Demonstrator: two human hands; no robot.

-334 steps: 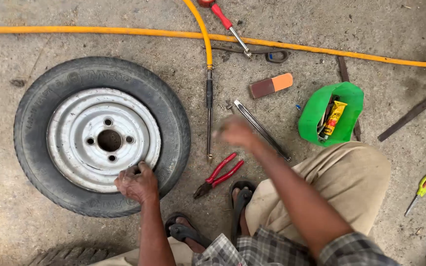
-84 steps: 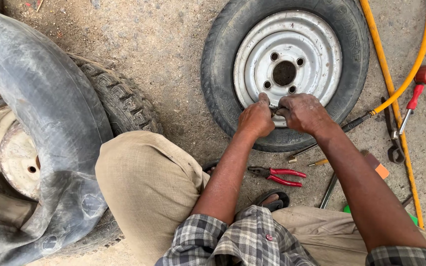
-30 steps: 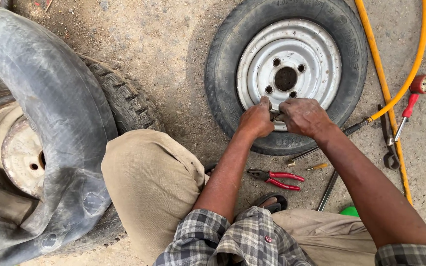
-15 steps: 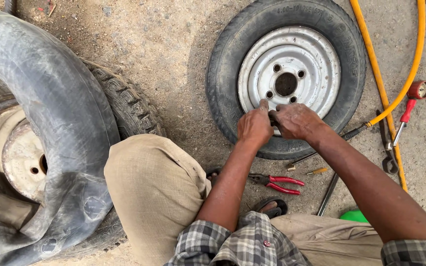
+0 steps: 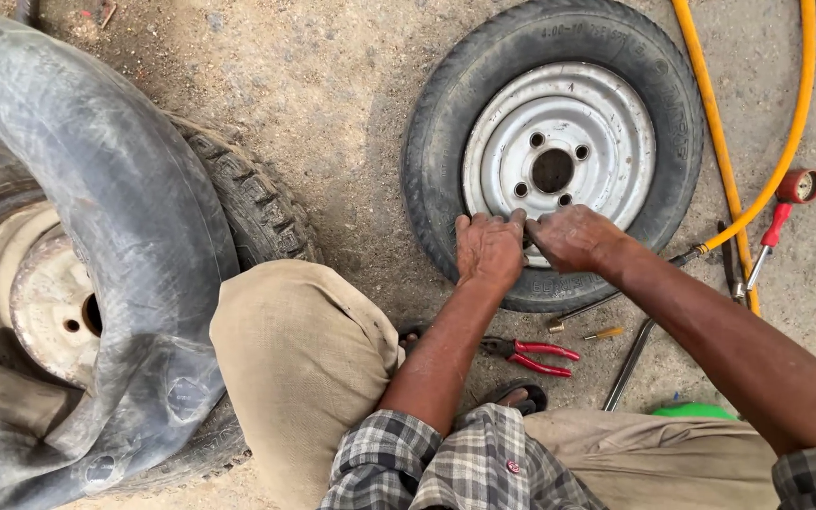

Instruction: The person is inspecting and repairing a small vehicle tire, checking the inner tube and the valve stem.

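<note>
Small tyre lying flat on the concrete floor at about one o'clock, still mounted on its silver steel rim. Both hands meeting at the rim's six-o'clock edge. Left hand pressed palm-down, fingers curled over the rim lip. Right hand just beside it, fingers pinched closed on something small at the rim; cannot tell what, hidden under the knuckles. Tyre seated on the rim all round, so apparently early or mid-way in the job; nothing visibly removed.

Red-handled pliers lying unused near five o'clock, a small screwdriver beside them. Yellow air hose running past at three o'clock to a red pressure gauge. Green container barely showing at five o'clock, contents out of view. Large inner tube draped over another wheel at nine o'clock.
</note>
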